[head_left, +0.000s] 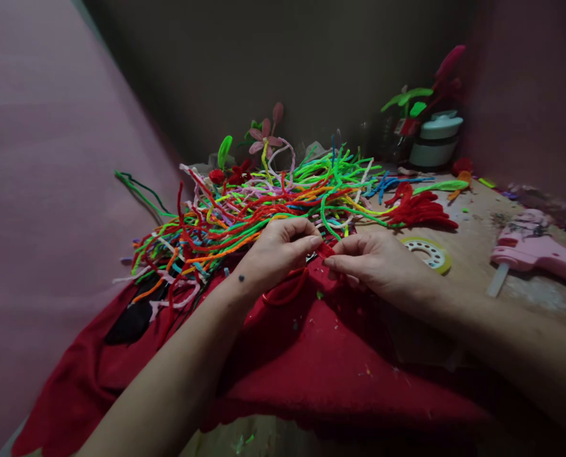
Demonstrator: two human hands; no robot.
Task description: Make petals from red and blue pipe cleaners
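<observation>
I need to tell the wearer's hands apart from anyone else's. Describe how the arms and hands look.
The left forearm and right forearm are bare, no sleeves in view. The left hand and right hand wear no gloves, rings or watch. A small dark dot marks the left wrist.

2 hands: left hand (276, 251), right hand (375, 261), w/ 1 red pipe cleaner (325, 249) btw them. 1 red cloth (311, 368). 1 pink glue gun (540, 251). 1 tape roll (428, 252). 1 white pot (436, 143). 1 pink flower (265, 134). Loose pipe cleaners (273, 197): 1 pile, too many to count.
</observation>
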